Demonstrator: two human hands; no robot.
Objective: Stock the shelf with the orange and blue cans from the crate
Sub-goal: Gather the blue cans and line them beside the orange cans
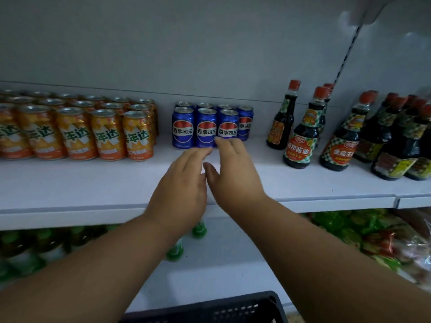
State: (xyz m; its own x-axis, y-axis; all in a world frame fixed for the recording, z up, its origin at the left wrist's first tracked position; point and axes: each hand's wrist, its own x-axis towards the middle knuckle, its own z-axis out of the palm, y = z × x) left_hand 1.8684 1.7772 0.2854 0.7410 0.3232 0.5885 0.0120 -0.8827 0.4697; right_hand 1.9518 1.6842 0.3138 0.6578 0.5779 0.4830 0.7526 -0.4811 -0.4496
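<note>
Crate (210,308) comes nearest, its dark slotted rim at the bottom edge of view; what it holds is hidden from here. Above it both forearms reach up and forward over the white shelf (93,183). The left hand (182,185) and right hand (233,176) lie side by side, fingers straight and relaxed, each grip released and carrying nothing. Straight beyond the fingertips stand the blue cans (206,128), upright in two rows, long axes vertical. The right hand is the nearer, its fingertips at the foot of the front right can, touching or just short; I cannot tell which. The left fingertips stop just short of the middle can. Orange cans (77,131) stand upright, massed to the left, well apart from both hands. Dark sauce bottles (300,136) stand to the right.
</note>
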